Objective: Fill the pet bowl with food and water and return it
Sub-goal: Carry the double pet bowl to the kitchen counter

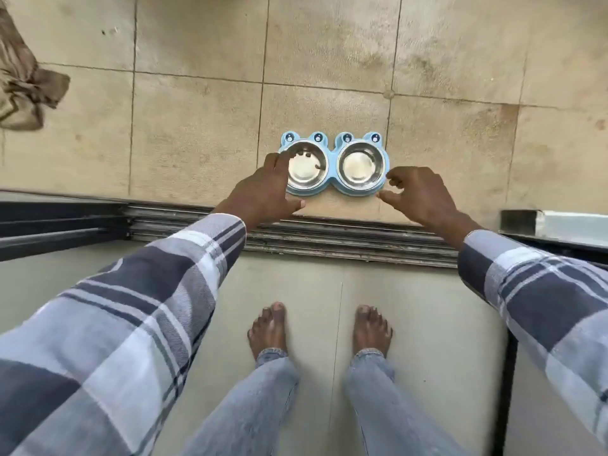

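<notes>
A light blue double pet bowl (332, 161) shaped like two frogs sits on the tan tiled floor just beyond a sliding-door track. Its left steel bowl (307, 166) holds a few dark kibble pieces near the rim; its right steel bowl (360, 164) looks bare. My left hand (265, 192) hovers over the bowl's left end, fingers spread, covering part of the left rim. My right hand (419, 199) is at the right end, fingers apart, fingertips close to the blue edge. Whether either hand touches the bowl is unclear.
A metal sliding-door track (329, 238) runs across between my bare feet (319, 330) and the bowl. A crumpled brown cloth (23, 80) lies at the far left on the tiles. A metal frame piece (556, 225) sits at the right.
</notes>
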